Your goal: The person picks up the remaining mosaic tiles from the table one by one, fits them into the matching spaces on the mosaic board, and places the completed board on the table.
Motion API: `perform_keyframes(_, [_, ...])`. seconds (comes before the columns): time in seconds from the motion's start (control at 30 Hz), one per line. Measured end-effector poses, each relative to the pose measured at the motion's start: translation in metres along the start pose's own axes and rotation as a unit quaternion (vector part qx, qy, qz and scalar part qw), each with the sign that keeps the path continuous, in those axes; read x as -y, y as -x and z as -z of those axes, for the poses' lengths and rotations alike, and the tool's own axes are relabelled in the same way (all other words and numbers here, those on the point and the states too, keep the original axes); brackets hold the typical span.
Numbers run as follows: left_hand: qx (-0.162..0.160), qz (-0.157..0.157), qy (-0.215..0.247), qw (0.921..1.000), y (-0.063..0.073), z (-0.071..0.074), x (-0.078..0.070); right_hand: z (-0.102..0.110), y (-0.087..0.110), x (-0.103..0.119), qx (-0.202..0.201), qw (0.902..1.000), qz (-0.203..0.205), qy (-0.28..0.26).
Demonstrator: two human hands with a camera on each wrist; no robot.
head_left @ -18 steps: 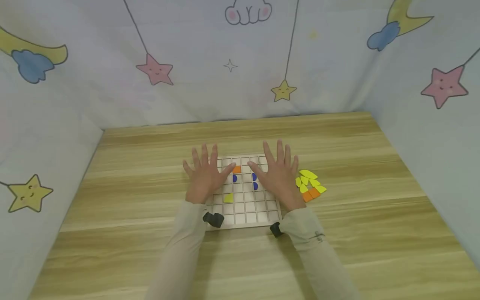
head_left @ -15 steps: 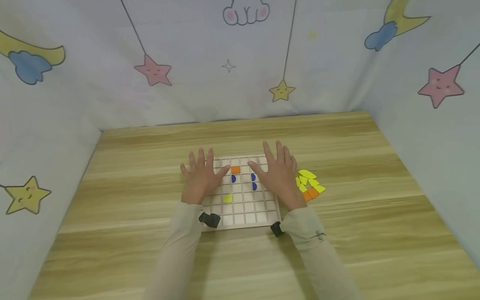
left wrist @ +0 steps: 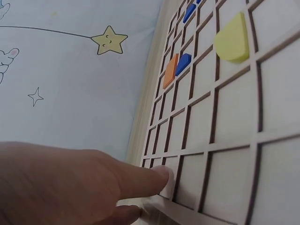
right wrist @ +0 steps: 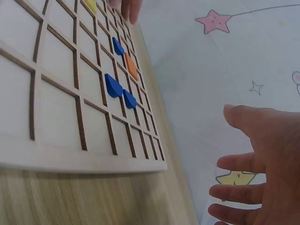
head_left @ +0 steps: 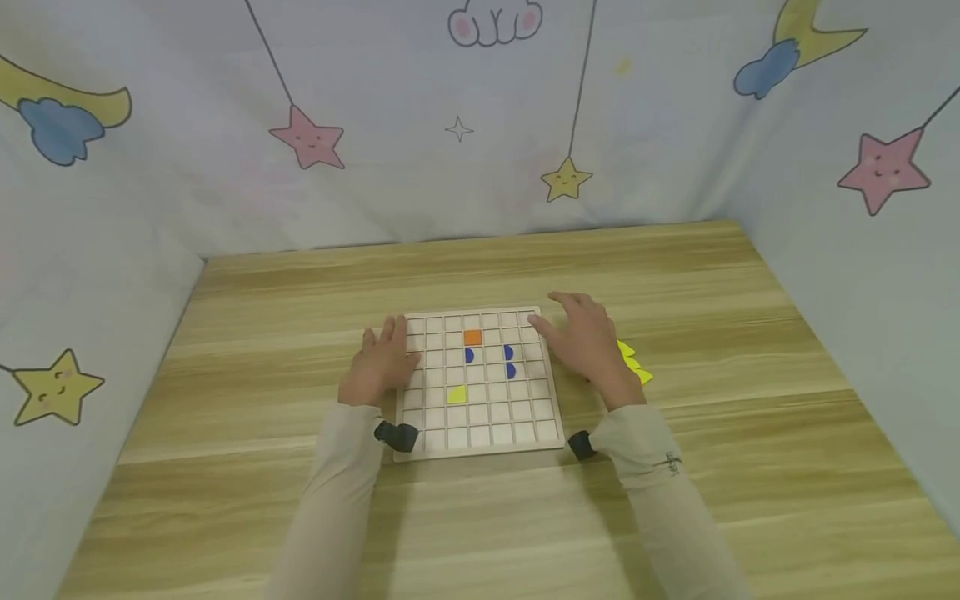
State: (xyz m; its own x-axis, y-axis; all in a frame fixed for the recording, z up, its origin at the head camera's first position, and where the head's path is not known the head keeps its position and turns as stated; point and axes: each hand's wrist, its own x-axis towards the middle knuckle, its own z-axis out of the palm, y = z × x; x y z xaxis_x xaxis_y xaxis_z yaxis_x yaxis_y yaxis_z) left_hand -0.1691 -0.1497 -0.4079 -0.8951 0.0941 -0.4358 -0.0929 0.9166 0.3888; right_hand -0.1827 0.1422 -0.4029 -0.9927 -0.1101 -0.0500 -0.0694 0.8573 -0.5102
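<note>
While the head view sets out the whole layout, the wrist views add relief and thickness. Sleeves (head_left: 333,492): two, pale cloth, creased, on the board's near side. Wrist fittings (head_left: 396,436): dark, one at each cuff. Left hand (head_left: 378,367): at the board's left edge, grip holding nothing; thumb tip against the edge cells in the left wrist view. Right hand (head_left: 588,346): at the board's right edge, grip holding nothing, thumb and fingers spread in the right wrist view. Board (head_left: 500,412): pale, wood-like, square cells, raised ribs. On the board: yellow piece (head_left: 457,394), one side rounded, left of centre; blue half-rounds (head_left: 511,370), three, thick-edged, in the far half; orange square (head_left: 472,337), farther back. Loose yellow pieces (head_left: 641,375): right of the board, partly hidden, head view only. Worktop (head_left: 225,400): wood-grained, beneath the board. Backdrop (head_left: 412,192): white, star-printed, beyond the board.
</note>
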Motion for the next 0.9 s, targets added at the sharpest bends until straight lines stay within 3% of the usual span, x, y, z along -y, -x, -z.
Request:
perform_keyframes(0.2, [0.023, -0.017, -0.006, 0.9996, -0.001, 0.005, 0.004, 0.018, 0.001, -0.03, 0.051, 0.9984, -0.006, -0.025])
perform_keyframes(0.4, [0.036, -0.024, -0.019, 0.9989, -0.001, 0.011, 0.004, 0.033, 0.004, -0.058, 0.091, 0.9956, -0.019, -0.015])
perform_keyframes(0.63, [0.044, -0.027, -0.03, 0.9982, -0.004, 0.013, 0.004, 0.04, 0.01, -0.077, 0.084, 0.9959, -0.015, 0.031])
perform_keyframes(0.9, [0.04, -0.029, -0.035, 0.9982, -0.006, 0.01, 0.005, 0.034, 0.012, -0.088, 0.052, 0.9979, -0.002, 0.039])
